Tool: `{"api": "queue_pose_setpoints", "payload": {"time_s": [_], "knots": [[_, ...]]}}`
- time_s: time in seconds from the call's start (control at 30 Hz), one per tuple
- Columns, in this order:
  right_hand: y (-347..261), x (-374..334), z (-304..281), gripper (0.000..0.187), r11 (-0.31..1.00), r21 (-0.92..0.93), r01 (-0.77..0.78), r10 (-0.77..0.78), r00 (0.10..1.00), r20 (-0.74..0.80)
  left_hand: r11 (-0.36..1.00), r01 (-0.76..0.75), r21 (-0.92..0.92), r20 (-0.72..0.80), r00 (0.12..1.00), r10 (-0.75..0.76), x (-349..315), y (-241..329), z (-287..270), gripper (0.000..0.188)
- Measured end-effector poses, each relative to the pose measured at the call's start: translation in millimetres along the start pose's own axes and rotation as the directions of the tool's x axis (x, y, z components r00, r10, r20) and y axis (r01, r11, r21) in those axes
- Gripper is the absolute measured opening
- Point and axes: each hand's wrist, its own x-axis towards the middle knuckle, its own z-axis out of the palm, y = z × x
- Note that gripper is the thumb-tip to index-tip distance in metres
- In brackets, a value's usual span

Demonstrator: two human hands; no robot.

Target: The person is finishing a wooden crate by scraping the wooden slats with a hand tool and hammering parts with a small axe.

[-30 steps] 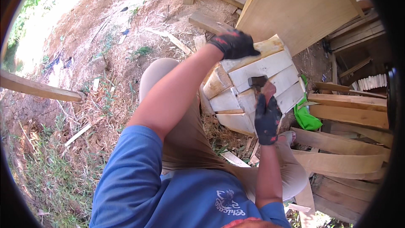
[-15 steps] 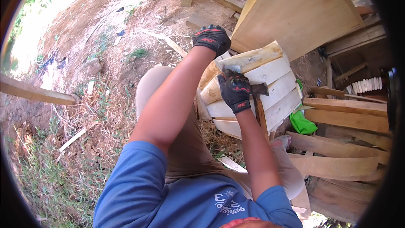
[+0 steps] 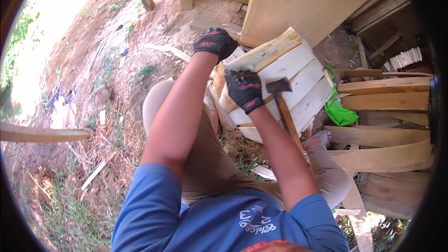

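My left hand (image 3: pixel 215 43), in a black glove with red marks, is closed above the far left side of a work surface of white-painted boards (image 3: pixel 285 75). My right hand (image 3: pixel 243 88), gloved alike, is closed nearer to me over that surface. A pale sliver of something shows between the two hands, but what they grip is hidden behind the gloves. To the right of my right hand a hatchet (image 3: pixel 285 108) lies on the boards, its dark head away from me and its wooden handle running toward my knee. A rough pale piece of wood (image 3: pixel 271 51) lies along the far edge.
A broad wooden panel (image 3: pixel 305 7) leans behind the boards. Bright green cloth (image 3: pixel 339 112) hangs or lies at their right. Several curved wooden planks (image 3: pixel 387 156) are stacked at the right. A wooden bar (image 3: pixel 44 134) juts in from the left over dirt and grass.
The view has shifted, so most things sit a little differently. My right hand has moved away from the hatchet head, which is now fully in sight. Both hands stay closed.
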Motion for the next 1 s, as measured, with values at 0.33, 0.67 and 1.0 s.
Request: {"api": "queue_pose_setpoints", "payload": {"time_s": [0.33, 0.67, 1.0], "knots": [[-13, -46, -51, 0.023, 0.999, 0.019, -0.040, 0.037, 0.989, 0.141, 0.999, 0.031, -0.032, 0.048, 0.998, -0.030, -39, -2, -19, 0.065], [-30, 35, 2, 0.026, 0.997, -0.075, -0.020, 0.022, 0.999, 0.027, 0.979, 0.034, -0.199, -0.127, 0.990, -0.060, -16, -15, -36, 0.075], [-18, 51, 1, 0.027, 0.998, 0.009, 0.069, -0.069, 0.990, 0.124, 0.985, 0.076, -0.158, -0.013, 0.997, -0.079, -2, -28, -39, 0.072]]}}
